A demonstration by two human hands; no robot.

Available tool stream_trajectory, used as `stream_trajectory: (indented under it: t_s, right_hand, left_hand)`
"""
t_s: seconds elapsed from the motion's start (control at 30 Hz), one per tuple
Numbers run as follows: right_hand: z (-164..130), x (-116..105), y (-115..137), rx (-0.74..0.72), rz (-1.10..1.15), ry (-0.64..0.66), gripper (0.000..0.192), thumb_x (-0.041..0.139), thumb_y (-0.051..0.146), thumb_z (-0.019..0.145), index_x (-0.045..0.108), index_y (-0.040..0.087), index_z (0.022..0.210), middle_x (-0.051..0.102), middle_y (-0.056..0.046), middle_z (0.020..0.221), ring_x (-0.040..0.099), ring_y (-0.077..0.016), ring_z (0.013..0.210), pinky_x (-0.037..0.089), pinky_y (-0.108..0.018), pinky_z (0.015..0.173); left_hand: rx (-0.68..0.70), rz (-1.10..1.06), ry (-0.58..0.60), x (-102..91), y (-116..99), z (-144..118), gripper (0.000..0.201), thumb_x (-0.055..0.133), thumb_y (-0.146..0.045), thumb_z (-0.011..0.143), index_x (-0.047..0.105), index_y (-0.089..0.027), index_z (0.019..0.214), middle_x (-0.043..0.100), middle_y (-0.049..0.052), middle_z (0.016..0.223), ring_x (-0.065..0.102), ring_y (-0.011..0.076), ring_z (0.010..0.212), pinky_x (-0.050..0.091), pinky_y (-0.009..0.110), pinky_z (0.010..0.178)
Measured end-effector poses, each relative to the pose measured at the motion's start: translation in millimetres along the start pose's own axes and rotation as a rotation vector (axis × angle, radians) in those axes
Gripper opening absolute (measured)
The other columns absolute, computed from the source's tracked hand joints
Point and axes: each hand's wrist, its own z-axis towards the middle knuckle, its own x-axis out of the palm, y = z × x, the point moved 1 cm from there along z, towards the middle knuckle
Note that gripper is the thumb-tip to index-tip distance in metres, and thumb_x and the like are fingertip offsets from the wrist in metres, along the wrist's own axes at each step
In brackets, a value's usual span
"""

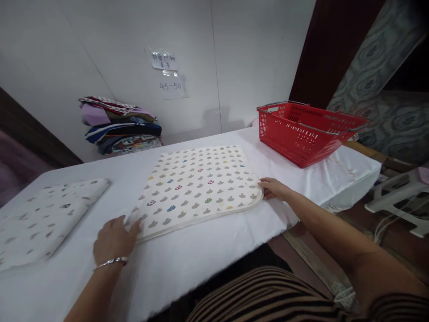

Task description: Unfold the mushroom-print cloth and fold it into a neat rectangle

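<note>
A folded white cloth point(201, 183), printed with grey and coloured mushroom-like shapes, lies flat on the table in front of me. At its near left corner is my left hand point(115, 239), wearing a silver bracelet, with the fingers apart and the thumb touching the edge. My right hand point(275, 189) is closed on the rounded near right corner; some of its fingertips are hidden by the cloth edge. Further left lies a second folded white cloth point(43, 219) with a similar print, touched by neither hand.
A red plastic basket point(301, 138) with metal handles stands at the right end of the white-covered table point(174, 264). A pile of folded textiles point(122, 127) sits at the back left against the wall. Handwritten paper signs point(172, 86) hang above. A white stool point(398, 201) stands right.
</note>
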Motion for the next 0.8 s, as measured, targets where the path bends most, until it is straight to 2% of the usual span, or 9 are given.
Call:
stream_trajectory:
  t_s: [0.1,0.17,0.3,0.4,0.5,0.57,0.63,0.8]
  right_hand:
    - [-7,-2,-5,-0.022,0.103,0.036,0.041,0.062,0.027,0.080,0.045,0.016,0.116,0.062,-0.002,0.064,0.060,-0.0140,0.054,0.054,-0.029,0.052]
    - [-11,-2,-9,-0.028,0.168,0.040,0.042,0.061,0.023,0.080,0.043,0.016,0.117,0.063,-0.002,0.068,0.061,-0.0138,0.057,0.055,-0.030,0.056]
    - [-16,-3,-19,-0.042,0.228,0.055,0.054,0.066,0.016,0.075,0.040,0.017,0.122,0.066,-0.003,0.075,0.063,-0.0142,0.063,0.055,-0.029,0.060]
    - [-20,-1,-23,-0.080,0.269,0.047,0.058,0.066,0.014,0.074,0.037,0.016,0.124,0.066,-0.003,0.073,0.063,-0.0144,0.063,0.055,-0.029,0.060]
    - [-22,4,-25,-0.133,0.262,-0.002,0.054,0.062,0.013,0.075,0.038,0.014,0.123,0.064,-0.001,0.065,0.062,-0.0141,0.057,0.053,-0.026,0.054]
    - [-23,8,-24,-0.175,0.232,-0.046,0.052,0.059,0.012,0.075,0.039,0.013,0.122,0.061,0.001,0.058,0.059,-0.0134,0.051,0.051,-0.025,0.049]
    - [-23,11,-24,-0.200,0.205,-0.080,0.050,0.058,0.011,0.074,0.040,0.013,0.121,0.059,0.003,0.054,0.056,-0.0129,0.047,0.048,-0.024,0.045]
    - [-21,12,-25,-0.212,0.187,-0.086,0.047,0.061,0.013,0.071,0.045,0.015,0.115,0.059,0.003,0.056,0.059,-0.0134,0.052,0.047,-0.021,0.045]
  left_hand:
    - [0.296,-0.055,-0.134,4.2,-40,-20,0.048,0.036,-0.045,0.083,0.054,-0.011,0.112,0.053,0.015,0.119,0.046,0.0293,0.113,0.036,0.039,0.097]
    - [0.528,-0.183,-0.080,12.7,-82,-39,0.041,0.039,-0.042,0.084,0.057,-0.015,0.107,0.058,0.011,0.114,0.048,0.0246,0.111,0.035,0.034,0.099]
    - [0.908,-0.395,0.085,30.9,-181,-80,0.030,0.043,-0.039,0.086,0.059,-0.021,0.104,0.059,0.007,0.110,0.051,0.0216,0.104,0.038,0.034,0.092]
    - [1.041,-0.450,0.147,41.1,-251,-100,0.028,0.051,-0.038,0.083,0.059,-0.021,0.104,0.060,0.007,0.106,0.052,0.0214,0.100,0.040,0.035,0.087]
    - [1.044,-0.412,0.187,49.1,-300,-106,0.032,0.057,-0.042,0.079,0.060,-0.019,0.101,0.060,0.008,0.101,0.053,0.0224,0.097,0.040,0.035,0.083]
    - [1.015,-0.369,0.210,53.4,-318,-106,0.028,0.057,-0.041,0.078,0.062,-0.018,0.094,0.061,0.009,0.096,0.054,0.0225,0.094,0.040,0.034,0.080]
    - [0.986,-0.363,0.239,56.6,-325,-105,0.024,0.054,-0.038,0.079,0.064,-0.018,0.086,0.062,0.009,0.091,0.055,0.0216,0.089,0.040,0.033,0.076]
    - [0.887,-0.467,0.356,57.8,-321,-100,0.028,0.046,-0.038,0.083,0.064,-0.019,0.073,0.065,0.006,0.081,0.056,0.0184,0.078,0.037,0.030,0.067]
